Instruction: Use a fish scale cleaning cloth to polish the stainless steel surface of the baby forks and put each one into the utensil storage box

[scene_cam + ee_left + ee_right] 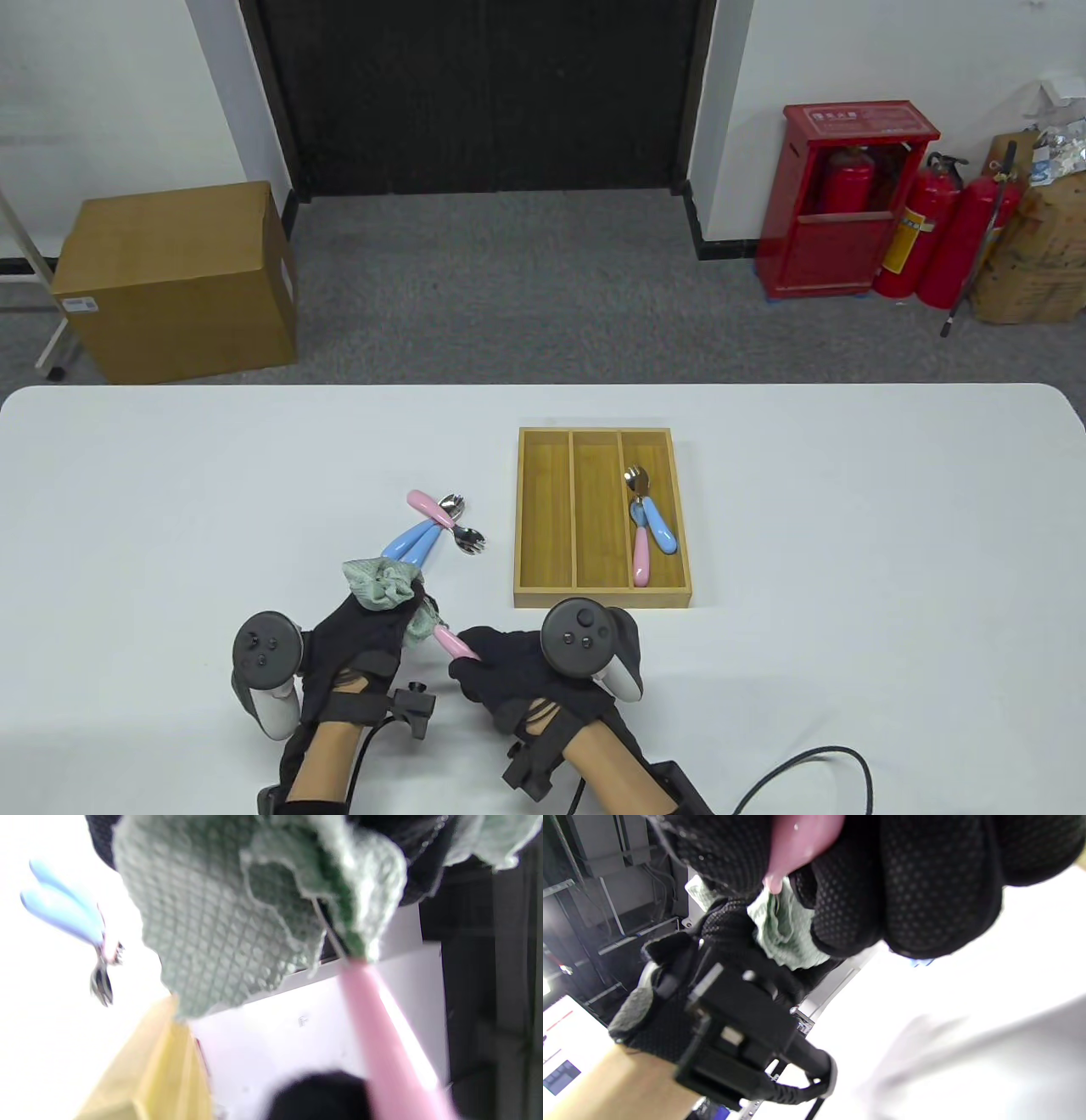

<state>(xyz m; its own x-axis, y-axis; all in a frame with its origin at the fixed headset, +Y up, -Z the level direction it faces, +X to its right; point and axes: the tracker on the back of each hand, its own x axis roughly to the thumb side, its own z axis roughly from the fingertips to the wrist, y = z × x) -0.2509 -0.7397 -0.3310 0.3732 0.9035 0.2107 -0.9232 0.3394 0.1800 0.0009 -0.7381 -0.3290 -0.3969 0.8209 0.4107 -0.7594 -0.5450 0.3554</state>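
I see both hands low on the worktop, at about 6 o'clock. Left hand grips the bunched green fish scale cloth, wrapped over the head end of a pink-handled baby fork. Right hand has its fingers curled round that fork's pink handle; fork head is hidden inside the cloth. Three more forks, one pink and two blue handles, lie in a loose pile just at 12 o'clock of the cloth, touching each other. Bamboo utensil storage box sits at 2 o'clock of the hands, three compartments; the rightmost holds a blue fork and a pink fork, overlapping.
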